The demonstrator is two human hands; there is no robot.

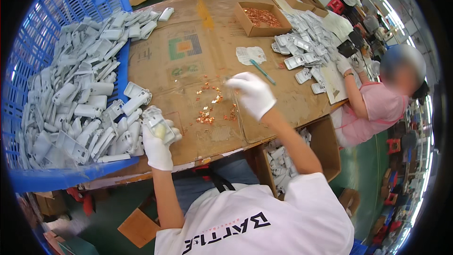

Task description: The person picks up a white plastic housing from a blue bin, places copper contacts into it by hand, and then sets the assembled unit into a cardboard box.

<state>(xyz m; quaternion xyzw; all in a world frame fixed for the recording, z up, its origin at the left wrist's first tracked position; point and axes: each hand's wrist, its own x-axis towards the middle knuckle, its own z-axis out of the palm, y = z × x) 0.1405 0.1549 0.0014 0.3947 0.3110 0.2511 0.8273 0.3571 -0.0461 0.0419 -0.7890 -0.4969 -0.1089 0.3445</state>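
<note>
My left hand [159, 147], in a white glove, is closed round a white plastic casing [153, 117] at the table's near edge, beside the heap of casings. My right hand [255, 95], gloved too, hovers over the cardboard with thumb and fingers pinched together. Whatever sits between those fingertips is too small to make out. Just left of and below the right fingertips lie small loose copper-coloured metal pieces [205, 116], scattered in little clusters on the cardboard-covered table [160, 66].
A blue crate [94, 172] overflowing with white casings [89, 108] takes up the left side. Farther back are a carton of copper pieces [262, 32], a paper slip [250, 55], and a teal pen [263, 72]. More casings [306, 42] lie near a co-worker [382, 99]. An open box [325, 146] stands below the edge.
</note>
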